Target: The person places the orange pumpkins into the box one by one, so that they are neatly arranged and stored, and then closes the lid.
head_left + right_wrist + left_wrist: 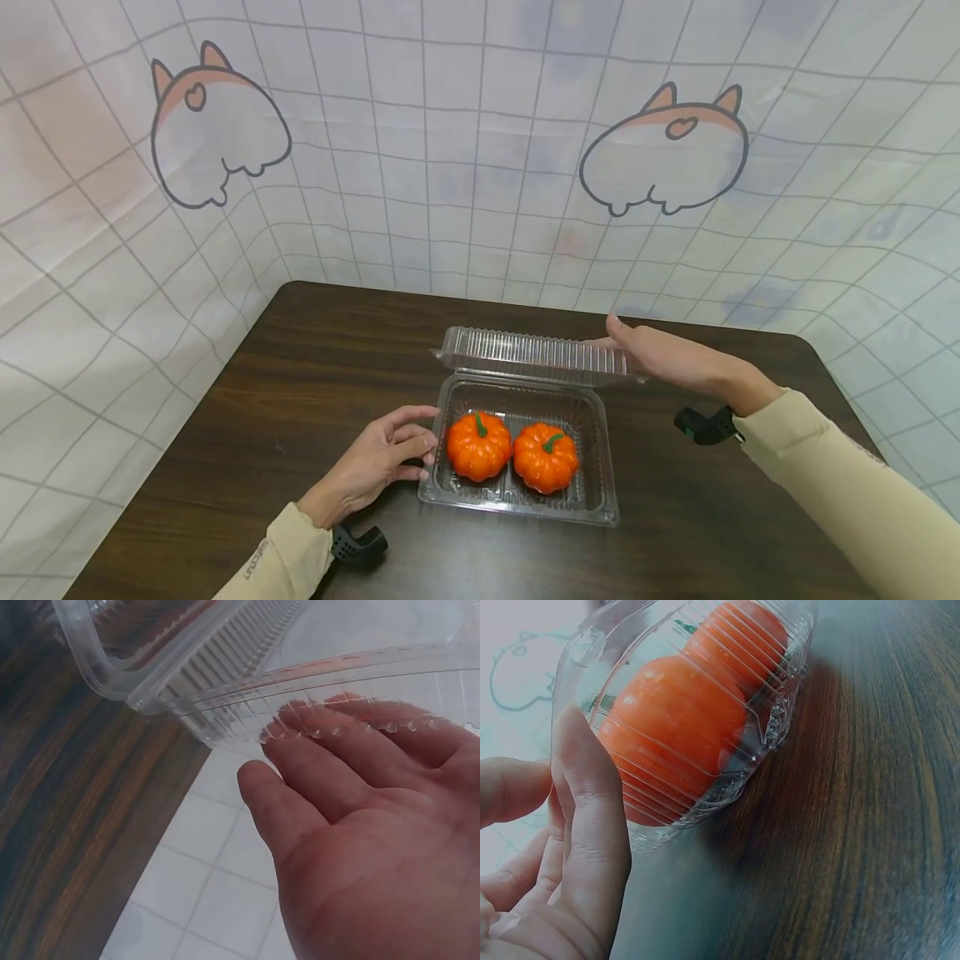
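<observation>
A clear plastic clamshell container (517, 507) lies on the table with its ribbed lid (525, 354) raised at the back. Inside the base sit two small orange pumpkins with green stems, the left pumpkin (478, 447) and the right pumpkin (545, 458), side by side. My left hand (382, 454) pinches the container's left rim between thumb and fingers; the left wrist view shows the pumpkins (675, 739) through the ribbed wall. Flat fingers of my right hand (375, 817) rest behind the lid's right end, thumb raised, in the head view.
The dark wood table (315, 358) carries the container near its middle. A white grid-patterned cloth (450, 150) with cartoon animals hangs close behind and at both sides. Black straps sit on both wrists, the right strap (705, 425) near the table.
</observation>
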Demonstrator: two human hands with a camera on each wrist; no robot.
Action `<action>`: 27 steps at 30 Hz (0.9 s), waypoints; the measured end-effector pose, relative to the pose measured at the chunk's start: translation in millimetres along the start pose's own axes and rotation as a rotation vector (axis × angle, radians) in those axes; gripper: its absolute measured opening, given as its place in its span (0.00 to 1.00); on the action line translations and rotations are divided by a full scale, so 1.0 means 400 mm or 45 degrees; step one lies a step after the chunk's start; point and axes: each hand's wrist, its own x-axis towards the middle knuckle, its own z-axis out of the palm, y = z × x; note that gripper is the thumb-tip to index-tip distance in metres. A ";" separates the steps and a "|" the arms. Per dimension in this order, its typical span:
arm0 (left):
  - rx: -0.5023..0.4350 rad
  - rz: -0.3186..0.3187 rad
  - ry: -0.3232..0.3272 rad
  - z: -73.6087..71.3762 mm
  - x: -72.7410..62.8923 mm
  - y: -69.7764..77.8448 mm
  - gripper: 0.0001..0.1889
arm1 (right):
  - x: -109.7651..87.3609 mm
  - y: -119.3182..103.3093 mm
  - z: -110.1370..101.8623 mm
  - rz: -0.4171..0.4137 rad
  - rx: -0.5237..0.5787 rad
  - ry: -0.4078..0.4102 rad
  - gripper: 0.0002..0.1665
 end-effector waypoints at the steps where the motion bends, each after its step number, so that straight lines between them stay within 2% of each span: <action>1: 0.000 0.001 -0.002 0.000 0.000 0.000 0.33 | -0.001 -0.001 0.005 -0.021 -0.036 0.008 0.46; 6: 0.007 -0.004 0.000 0.003 0.001 0.003 0.32 | -0.002 -0.003 0.031 -0.139 -0.165 0.046 0.42; 16: 0.009 -0.033 0.024 0.005 0.002 0.000 0.33 | -0.030 -0.003 0.082 -0.209 -0.201 0.070 0.38; 21: 0.010 -0.032 0.021 0.004 0.001 -0.002 0.32 | -0.041 0.006 0.110 -0.260 -0.246 0.126 0.37; 27: -0.003 -0.022 0.004 0.002 0.000 -0.003 0.33 | -0.045 0.015 0.151 -0.263 -0.306 0.180 0.41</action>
